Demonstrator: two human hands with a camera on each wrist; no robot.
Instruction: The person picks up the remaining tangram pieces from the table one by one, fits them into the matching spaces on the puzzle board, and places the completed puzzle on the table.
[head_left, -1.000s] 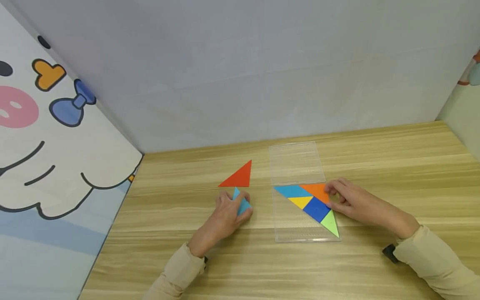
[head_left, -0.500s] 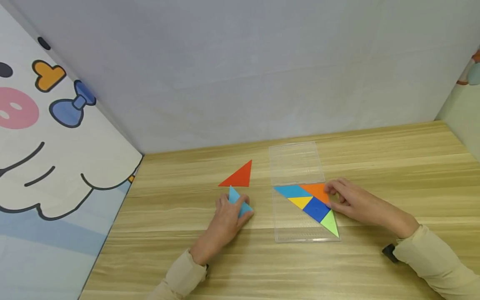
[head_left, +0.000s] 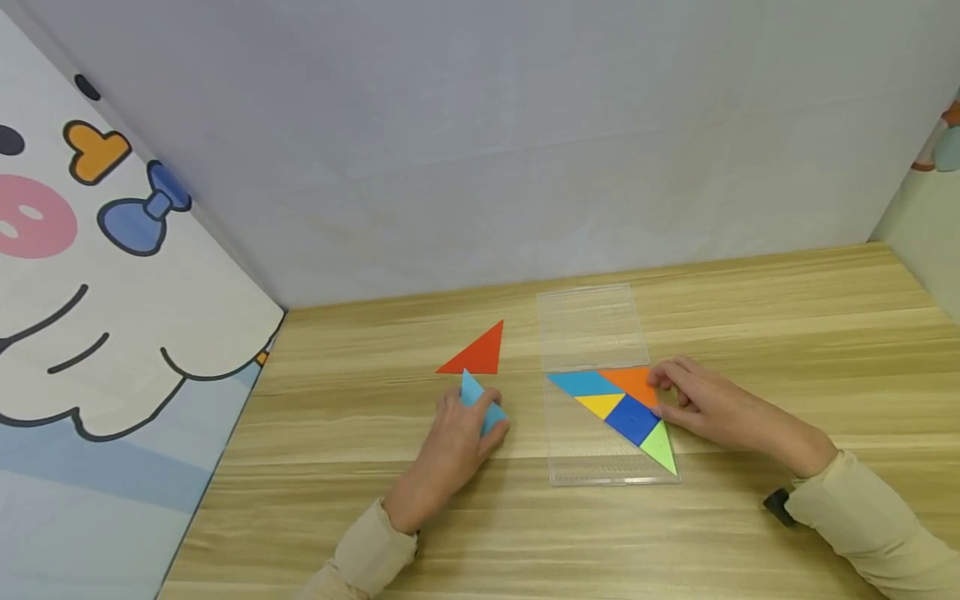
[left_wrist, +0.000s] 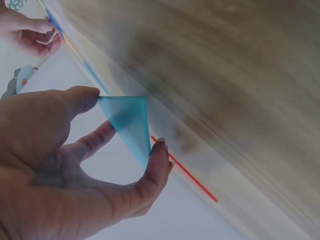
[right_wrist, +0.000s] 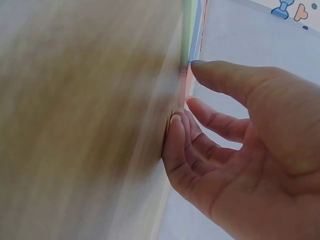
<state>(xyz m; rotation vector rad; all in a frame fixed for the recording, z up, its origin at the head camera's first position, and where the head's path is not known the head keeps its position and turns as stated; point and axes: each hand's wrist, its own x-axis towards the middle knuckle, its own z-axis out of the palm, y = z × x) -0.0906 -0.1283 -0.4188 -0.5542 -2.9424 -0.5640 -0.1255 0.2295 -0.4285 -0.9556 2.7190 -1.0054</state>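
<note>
My left hand (head_left: 453, 446) holds a light blue triangle tile (left_wrist: 129, 116) between thumb and fingers, tilted up off the table. A red triangle tile (head_left: 477, 354) lies flat just beyond that hand. To the right is a clear plastic tray (head_left: 588, 462) with several tangram tiles: a blue parallelogram (head_left: 583, 382), a yellow triangle (head_left: 602, 405), a dark blue square (head_left: 632, 418), a green triangle (head_left: 659, 450) and an orange triangle (head_left: 632, 383). My right hand (head_left: 701, 404) rests at the tray's right edge, its thumb and fingertips touching around the orange tile without pinching it.
A clear flat panel (head_left: 592, 329) lies directly behind the tray. The wooden table (head_left: 360, 375) meets a pale cloth backdrop (head_left: 450, 167) at its far edge. A cartoon-printed panel (head_left: 187, 308) stands on the left.
My left hand has shifted slightly to the right and turned the light blue triangle a little, so more of it shows. The right hand and the tray have stayed put.
</note>
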